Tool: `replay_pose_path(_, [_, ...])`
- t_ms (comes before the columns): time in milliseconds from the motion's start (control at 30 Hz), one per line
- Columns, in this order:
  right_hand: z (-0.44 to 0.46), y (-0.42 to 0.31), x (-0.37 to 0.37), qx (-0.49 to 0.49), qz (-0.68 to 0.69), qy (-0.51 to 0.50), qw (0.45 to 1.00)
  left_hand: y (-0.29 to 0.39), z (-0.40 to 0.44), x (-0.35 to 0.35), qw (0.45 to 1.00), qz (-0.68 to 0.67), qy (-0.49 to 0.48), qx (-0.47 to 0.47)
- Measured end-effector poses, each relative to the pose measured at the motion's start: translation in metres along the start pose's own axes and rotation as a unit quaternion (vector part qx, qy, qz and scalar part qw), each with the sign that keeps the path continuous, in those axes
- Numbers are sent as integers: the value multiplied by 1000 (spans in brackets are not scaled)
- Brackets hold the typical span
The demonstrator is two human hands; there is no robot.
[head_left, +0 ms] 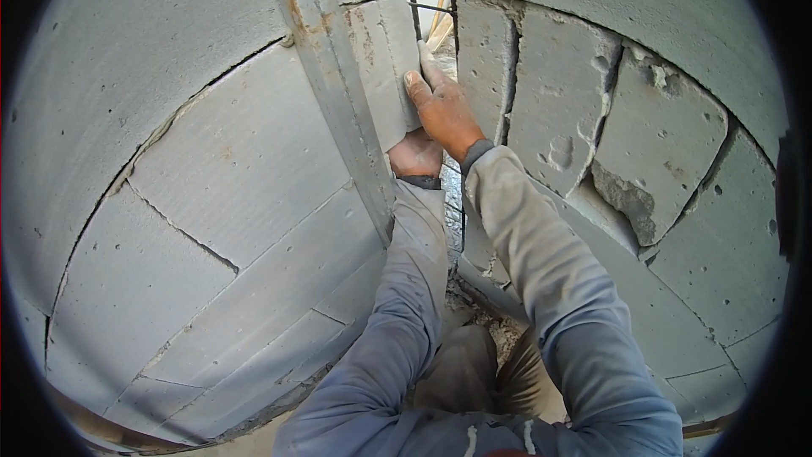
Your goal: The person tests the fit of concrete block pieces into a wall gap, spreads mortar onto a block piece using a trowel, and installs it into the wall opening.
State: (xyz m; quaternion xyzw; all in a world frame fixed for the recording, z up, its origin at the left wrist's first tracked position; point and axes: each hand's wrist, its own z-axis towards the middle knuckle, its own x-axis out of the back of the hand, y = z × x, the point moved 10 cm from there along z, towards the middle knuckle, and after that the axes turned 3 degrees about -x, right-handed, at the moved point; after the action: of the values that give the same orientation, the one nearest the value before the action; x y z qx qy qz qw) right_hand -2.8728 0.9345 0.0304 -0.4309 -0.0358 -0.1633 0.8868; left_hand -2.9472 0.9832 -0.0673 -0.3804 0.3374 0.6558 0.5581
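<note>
A narrow grey concrete block (pixel 372 59) stands in the wall, beside the gap and just right of the metal post. My right hand (pixel 447 117) grips its gap-side edge, with the thumb at the front and the fingers stretched up along the side. Below it, my left hand (pixel 416 155) is at the block's lower end, palm partly showing. Its fingers are hidden behind the block, so I cannot see how far they are bent.
The galvanised metal post (pixel 326 59) slants down the left wall (pixel 228 135). Thin dark rebar (pixel 414 4) with cross ties rises in the gap. On the right, rough blocks (pixel 558 101) have open joints, and one has a broken lower corner (pixel 624 199). Rubble (pixel 499 326) lies by my legs.
</note>
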Motion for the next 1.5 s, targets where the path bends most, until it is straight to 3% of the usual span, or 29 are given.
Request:
replay_pose_path(133, [-33,12,-1,-26,-24,-74,997,7,2,-3,995,87,-37,-36])
replay_pose_path(267, [-70,16,9,13,-36,-62,997,6,3,1,989,110,-95,-17])
replay_pose_path(333, [-81,23,15,-18,-29,-79,996,-6,0,-15,983,-48,-165,57])
replay_pose_path(367, [-86,27,16,-22,-40,-89,995,-8,-2,-16,983,-48,-165,59])
replay_pose_path(433, [-96,34,23,-26,-53,-97,994,-2,-2,-6,995,-93,-33,-3])
replay_pose_path(533, [-115,37,34,17,-86,-99,991,0,-5,-12,996,-83,-18,-14])
replay_pose_path(633, [-140,55,39,-27,-95,-117,988,1,-1,-9,996,-83,24,-18])
replay_pose_path(700, [-159,81,40,-117,-91,-139,979,1,-2,-7,996,-89,24,-11])
replay_pose_path(1033, [-268,146,68,-188,-141,-131,963,1,0,5,998,-57,31,-16])
replay_pose_path(1100, [-299,174,66,-274,-120,-154,942,0,0,6,997,-64,44,-17])
replay_pose_path(1267, [-349,207,60,-287,-183,-171,925,-5,-6,-11,994,-103,2,19])
replay_pose_path(1500, [-353,215,61,-338,-233,-195,891,-9,-6,3,995,-67,64,29])
